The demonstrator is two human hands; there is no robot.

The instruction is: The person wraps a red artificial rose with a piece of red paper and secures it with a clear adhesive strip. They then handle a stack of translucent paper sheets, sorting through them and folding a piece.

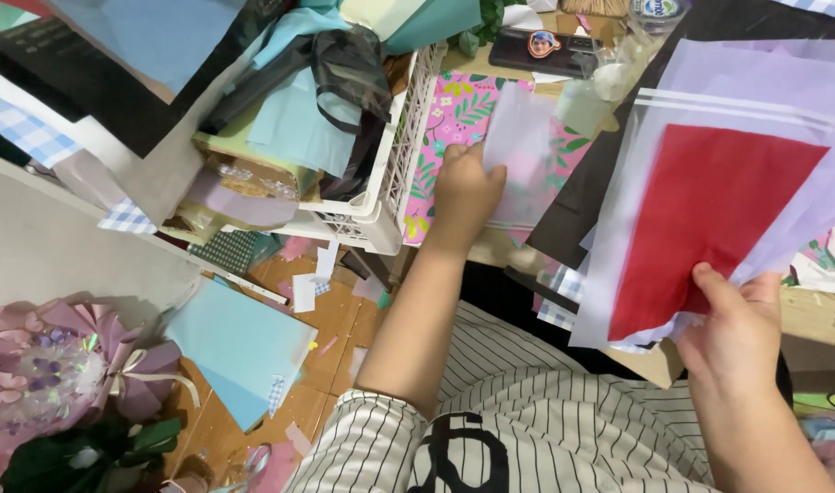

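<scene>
Lilac sheets (782, 100) (one red (709, 210)) pinched by right hand (732, 333); left hand (465, 192) grips one translucent sheet (519, 146).

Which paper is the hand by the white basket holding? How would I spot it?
Find the white basket stuffed with papers. Right beside it lies a pink flowery sheet. The left hand pinches a small pale see-through sheet above it, the only one the pink shows through.

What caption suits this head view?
Left hand lifts a translucent sheet off floral paper; right hand grips lilac sheets.
</scene>
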